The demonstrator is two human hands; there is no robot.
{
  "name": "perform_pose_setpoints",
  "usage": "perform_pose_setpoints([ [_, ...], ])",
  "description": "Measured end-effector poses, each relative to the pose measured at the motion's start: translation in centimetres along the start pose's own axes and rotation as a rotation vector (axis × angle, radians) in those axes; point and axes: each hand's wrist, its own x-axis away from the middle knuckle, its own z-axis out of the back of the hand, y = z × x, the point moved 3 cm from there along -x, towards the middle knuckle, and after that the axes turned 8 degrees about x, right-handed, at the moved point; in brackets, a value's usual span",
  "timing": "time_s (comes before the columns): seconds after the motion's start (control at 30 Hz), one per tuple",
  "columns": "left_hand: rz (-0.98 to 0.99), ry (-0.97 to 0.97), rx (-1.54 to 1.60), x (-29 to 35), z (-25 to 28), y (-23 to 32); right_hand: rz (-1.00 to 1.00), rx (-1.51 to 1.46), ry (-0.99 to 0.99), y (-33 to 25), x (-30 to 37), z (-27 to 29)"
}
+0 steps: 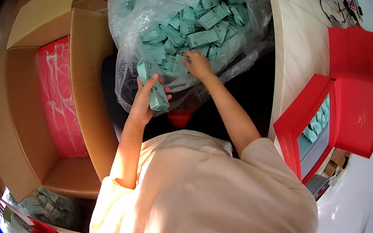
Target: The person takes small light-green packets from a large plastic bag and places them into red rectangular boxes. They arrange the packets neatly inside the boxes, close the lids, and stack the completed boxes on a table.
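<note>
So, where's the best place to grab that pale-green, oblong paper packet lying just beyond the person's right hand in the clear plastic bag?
Probably pinch the pale-green, oblong paper packet across its long edges, near mid-length, from above through the open mouth of the clear plastic bag: it lies crosswise, upper face exposed, while other pale-green packets crowd around it.

A loose, pale cream shirt (197,196) of plain cloth covers the torso, softly creased, rumpled at its hem (194,136). Its short, wide sleeves (266,155) stop near the elbows; beyond the shirt, forearms (230,105) and hands (199,65) are bare.
</note>
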Motion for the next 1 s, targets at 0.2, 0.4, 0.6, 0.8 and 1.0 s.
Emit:
perform_pose_setpoints([
  [0.2, 0.105, 0.033, 0.059, -1.4, 0.6, -1.2, 0.12, -0.343, 0.395, -5.4, 5.9, 7.3],
  [0.4, 0.076, -0.21, 0.219, -3.9, 0.3, -1.8, 0.475, -0.404, 0.21, -10.2, 8.9, 6.5],
  [0.6, -0.048, -0.071, 0.055, -2.7, 2.3, -0.7, -0.152, -0.661, 0.068, -3.3, 0.9, -0.2],
  [0.8, -0.105, -0.013, 0.05, -1.5, 2.7, 0.1, -0.158, -0.087, -0.172, 0.0, -2.1, -5.8],
  [1.0, -0.126, -0.043, 0.065, -1.9, 3.0, -0.1, 0.012, -0.225, 0.152, -1.2, 2.0, -2.2],
])
